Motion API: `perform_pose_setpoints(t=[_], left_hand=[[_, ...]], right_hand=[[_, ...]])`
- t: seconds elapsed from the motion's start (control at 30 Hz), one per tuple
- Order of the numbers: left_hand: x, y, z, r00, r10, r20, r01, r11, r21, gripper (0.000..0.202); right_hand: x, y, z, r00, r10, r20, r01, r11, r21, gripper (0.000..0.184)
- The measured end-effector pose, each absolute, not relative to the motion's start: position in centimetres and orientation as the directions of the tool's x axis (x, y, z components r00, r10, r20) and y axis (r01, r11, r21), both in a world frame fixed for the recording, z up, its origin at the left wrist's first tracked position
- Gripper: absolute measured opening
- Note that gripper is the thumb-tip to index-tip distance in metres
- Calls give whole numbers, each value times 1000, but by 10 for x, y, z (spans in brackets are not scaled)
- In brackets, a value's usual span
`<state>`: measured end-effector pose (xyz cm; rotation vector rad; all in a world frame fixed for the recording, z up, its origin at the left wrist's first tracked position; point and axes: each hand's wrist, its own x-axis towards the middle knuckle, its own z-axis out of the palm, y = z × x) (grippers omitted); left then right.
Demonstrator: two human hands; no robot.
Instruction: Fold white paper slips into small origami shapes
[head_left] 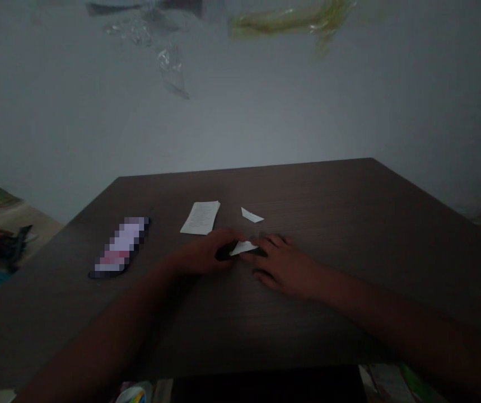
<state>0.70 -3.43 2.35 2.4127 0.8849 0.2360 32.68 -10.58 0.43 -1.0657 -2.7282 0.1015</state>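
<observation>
white paper scrap (243, 248), light and flimsy, lies on the dark wooden table (307, 196) between the left hand (204, 252) and right hand (284, 266); i can't tell whether their fingers grip it, and i'd take it by its edge.

The picture is quite dim, only soft grey light falls on the pale painted wall (240, 117), without glare. The dark brown wooden desk (307, 196) goes into deep shadow near the bottom, and the left hand (204, 252) and right hand (286, 266) look very dark
</observation>
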Motion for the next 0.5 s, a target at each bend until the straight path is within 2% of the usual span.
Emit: perform_pose_setpoints(t=[0.13, 0.33, 0.5], left_hand=[[4, -28, 21, 755, 654, -45, 561, -610, 560, 53], [2, -23, 21, 814, 581, 6, 465, -657, 594, 22], [3, -28, 24, 819, 574, -1, 473, -674, 568, 14]], right_hand=[[328, -104, 3, -732, 667, 139, 655, 745, -122, 58], [328, -104, 2, -734, 656, 176, 631, 755, -181, 54], [326, -105, 1, -719, 678, 152, 653, 735, -184, 49]])
